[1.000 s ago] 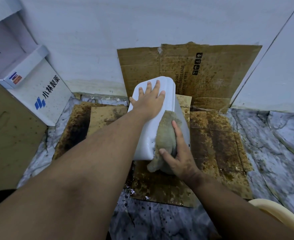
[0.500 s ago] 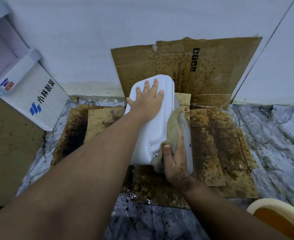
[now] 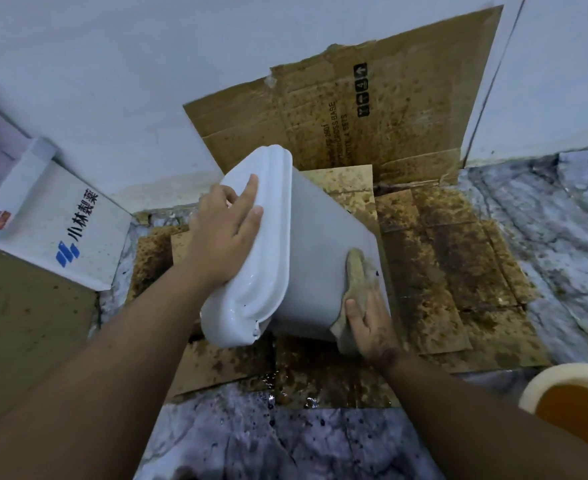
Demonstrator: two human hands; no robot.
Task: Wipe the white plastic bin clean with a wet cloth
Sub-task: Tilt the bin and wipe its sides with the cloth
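Note:
The white plastic bin (image 3: 313,258) lies tilted on wet cardboard, its wide rimmed end turned toward me and to the left, its side wall facing up. My left hand (image 3: 223,233) grips that rimmed end, with two digits stretched over the glossy surface and the others curled over its far edge. A damp tan cloth (image 3: 358,275) lies on the side wall near the narrower end. My right hand (image 3: 372,327) presses the cloth flat against the wall with straight fingers.
Stained, soaked cardboard (image 3: 441,271) covers the marble floor, and a second sheet (image 3: 389,98) leans on the white wall behind. A white printed box (image 3: 78,237) and a brown carton (image 3: 26,323) stand at left. A cream basin (image 3: 569,403) sits at lower right.
The bin has swung and tipped, so its rimmed end now faces left and its side wall shows. My left hand went from lying flat to gripping the rim. The cloth slid along the side wall.

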